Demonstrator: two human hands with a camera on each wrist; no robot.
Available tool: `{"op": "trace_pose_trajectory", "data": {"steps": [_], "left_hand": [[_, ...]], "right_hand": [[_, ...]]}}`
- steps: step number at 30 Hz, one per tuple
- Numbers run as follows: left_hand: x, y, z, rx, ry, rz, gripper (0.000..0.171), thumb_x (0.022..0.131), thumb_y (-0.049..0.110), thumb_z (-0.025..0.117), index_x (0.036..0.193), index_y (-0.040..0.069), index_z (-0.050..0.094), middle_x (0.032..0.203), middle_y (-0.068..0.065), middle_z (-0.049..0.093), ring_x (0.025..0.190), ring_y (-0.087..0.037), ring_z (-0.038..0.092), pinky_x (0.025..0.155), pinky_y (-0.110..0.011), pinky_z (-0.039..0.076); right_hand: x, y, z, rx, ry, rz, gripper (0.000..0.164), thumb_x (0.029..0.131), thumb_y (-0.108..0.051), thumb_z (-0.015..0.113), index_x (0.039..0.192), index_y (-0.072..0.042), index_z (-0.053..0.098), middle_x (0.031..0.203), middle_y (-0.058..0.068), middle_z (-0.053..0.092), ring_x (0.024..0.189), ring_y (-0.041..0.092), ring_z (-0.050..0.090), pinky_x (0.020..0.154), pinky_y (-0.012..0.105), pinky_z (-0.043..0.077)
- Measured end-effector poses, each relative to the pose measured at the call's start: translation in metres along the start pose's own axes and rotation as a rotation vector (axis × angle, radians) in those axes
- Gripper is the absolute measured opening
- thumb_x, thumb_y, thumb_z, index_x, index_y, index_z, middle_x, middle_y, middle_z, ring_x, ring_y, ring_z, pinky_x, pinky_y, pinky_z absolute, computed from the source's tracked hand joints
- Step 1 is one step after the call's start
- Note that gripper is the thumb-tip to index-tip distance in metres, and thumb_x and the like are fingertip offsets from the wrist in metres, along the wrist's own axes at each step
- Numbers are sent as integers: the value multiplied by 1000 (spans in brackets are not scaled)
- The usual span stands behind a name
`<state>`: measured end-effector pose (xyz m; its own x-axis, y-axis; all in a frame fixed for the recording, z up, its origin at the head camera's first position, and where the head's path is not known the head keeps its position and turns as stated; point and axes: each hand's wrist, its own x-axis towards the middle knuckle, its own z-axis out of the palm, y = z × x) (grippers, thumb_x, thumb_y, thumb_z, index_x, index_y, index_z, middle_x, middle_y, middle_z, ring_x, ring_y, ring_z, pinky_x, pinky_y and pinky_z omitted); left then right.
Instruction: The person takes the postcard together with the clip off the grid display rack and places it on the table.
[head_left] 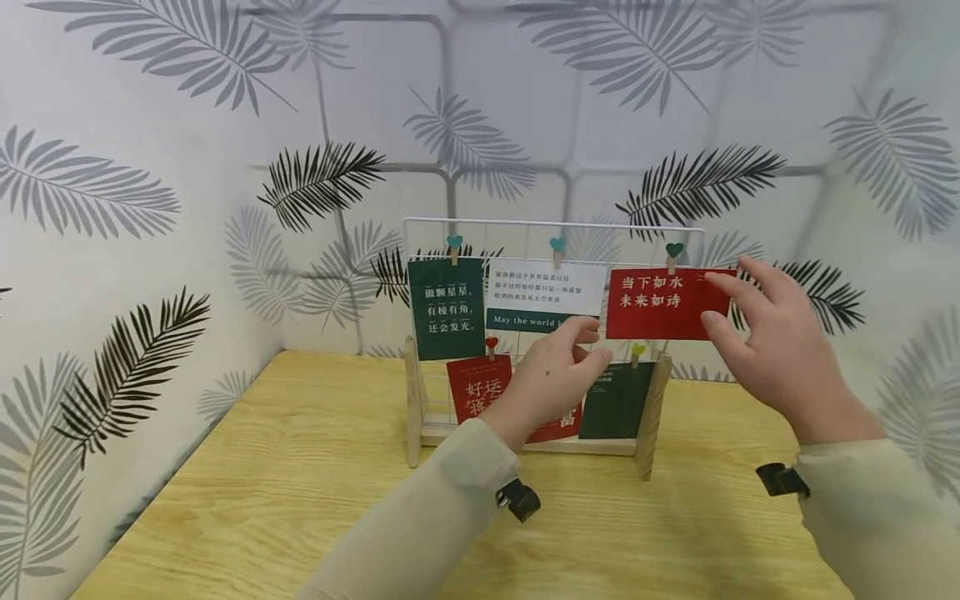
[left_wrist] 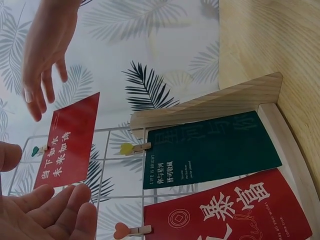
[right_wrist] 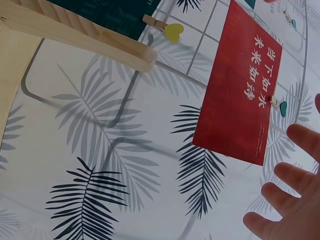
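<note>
A red card [head_left: 637, 303] with white lettering hangs from a dark green heart clothespin [head_left: 673, 253] at the upper right of a white wire rack [head_left: 487, 223]. My right hand [head_left: 780, 350] is beside the card's right end with fingers spread. In the right wrist view its fingertips [right_wrist: 300, 140] stand apart from the card's edge. My left hand [head_left: 551, 375] is below and left of that card, fingers loosely bent, holding nothing. It overlaps the white and green card [head_left: 543, 287] in the head view and partly hides the lower red card [left_wrist: 225, 210].
The rack stands on wooden feet [head_left: 651, 417] on a wood-grain table [head_left: 300, 467], before a leaf-patterned wall [head_left: 510, 75]. A green card [head_left: 447, 312] hangs upper left, another green card [left_wrist: 210, 150] lower right under a yellow heart clothespin [left_wrist: 132, 148]. A red heart clothespin [head_left: 491, 343] holds a lower card.
</note>
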<state>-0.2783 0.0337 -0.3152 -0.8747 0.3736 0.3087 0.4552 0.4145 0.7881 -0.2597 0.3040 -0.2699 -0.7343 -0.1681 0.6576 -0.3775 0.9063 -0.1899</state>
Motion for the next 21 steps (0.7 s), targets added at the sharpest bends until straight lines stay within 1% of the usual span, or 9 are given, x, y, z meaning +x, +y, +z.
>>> {"op": "trace_pose_trajectory", "data": {"steps": [5, 12, 16, 21], "left_hand": [[5, 0, 1, -1, 3, -10, 51, 102, 44, 57, 148, 25, 47, 139, 5, 59, 115, -14, 59, 90, -38, 54], [13, 1, 3, -47, 5, -28, 49, 103, 43, 55, 148, 24, 47, 136, 5, 60, 115, -13, 60, 92, -38, 53], [15, 1, 4, -55, 1, -37, 49, 103, 43, 55, 148, 24, 47, 134, 5, 61, 116, -15, 60, 91, -39, 53], [18, 2, 6, -51, -3, -53, 50, 104, 43, 54, 149, 24, 46, 135, 5, 61, 116, -16, 60, 91, -39, 53]], "right_hand": [[11, 0, -5, 10, -21, 20, 49, 102, -27, 52, 147, -7, 51, 162, 20, 27, 145, 50, 22, 112, 70, 19], [24, -4, -8, 12, -50, 17, 50, 103, -29, 50, 149, -9, 49, 164, 17, 25, 147, 47, 22, 113, 69, 18], [30, -6, -8, 8, -57, 28, 51, 103, -31, 50, 151, -11, 48, 164, 16, 25, 147, 45, 22, 110, 71, 21], [40, -11, -8, 1, -88, 62, 53, 104, -32, 49, 153, -15, 45, 165, 14, 22, 148, 45, 21, 105, 74, 26]]}}
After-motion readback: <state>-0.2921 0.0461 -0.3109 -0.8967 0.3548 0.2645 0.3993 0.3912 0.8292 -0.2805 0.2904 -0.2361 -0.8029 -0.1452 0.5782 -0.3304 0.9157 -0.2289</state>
